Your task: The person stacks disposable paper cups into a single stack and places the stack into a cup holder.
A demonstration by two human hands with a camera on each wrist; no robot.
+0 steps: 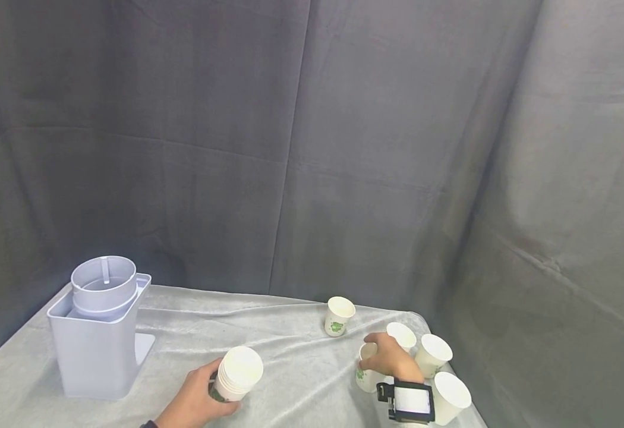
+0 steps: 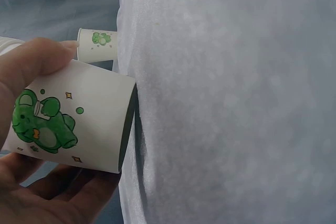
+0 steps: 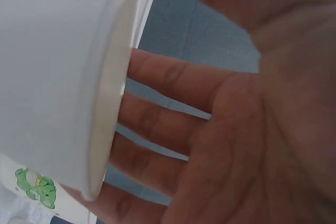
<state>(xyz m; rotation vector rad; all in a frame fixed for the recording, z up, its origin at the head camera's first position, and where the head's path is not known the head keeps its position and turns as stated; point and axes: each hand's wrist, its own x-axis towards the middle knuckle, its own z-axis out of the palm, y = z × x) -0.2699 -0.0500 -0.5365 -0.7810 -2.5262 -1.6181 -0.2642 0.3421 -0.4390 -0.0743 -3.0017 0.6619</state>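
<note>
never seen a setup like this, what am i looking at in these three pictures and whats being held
There is no robot here, just a person's two bare hands. The wide picture comes from a camera worn on the head, looking forward and down. The two close ones come from cameras worn on the left and right wrists, each watching its own hand.

The left hand holds a stack of paper cups. The right hand has its fingers around one single cup.

On the pale cloth stand four more: a lone cup farther back and three cups near the right hand. At the left is a pale container with a round tub in its top.
</note>
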